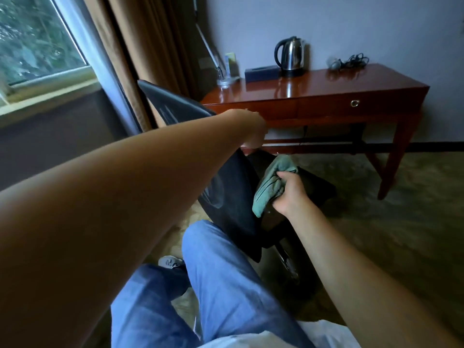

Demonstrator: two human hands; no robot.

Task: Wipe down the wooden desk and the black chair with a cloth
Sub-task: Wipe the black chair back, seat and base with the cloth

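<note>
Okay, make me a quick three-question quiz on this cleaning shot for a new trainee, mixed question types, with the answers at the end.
1. True or false: the right hand grips the green cloth.
2. Multiple choice: where is the cloth now? A) on the wooden desk B) against the black chair C) on the carpet
3. Fill in: the shiny appliance standing on the desk top is a ____.

Key:
1. True.
2. B. The cloth is at the chair, while the left hand reaches to the chair's upper edge; whether it grips there cannot be seen.
3. Kettle, beside a dark box.
</note>
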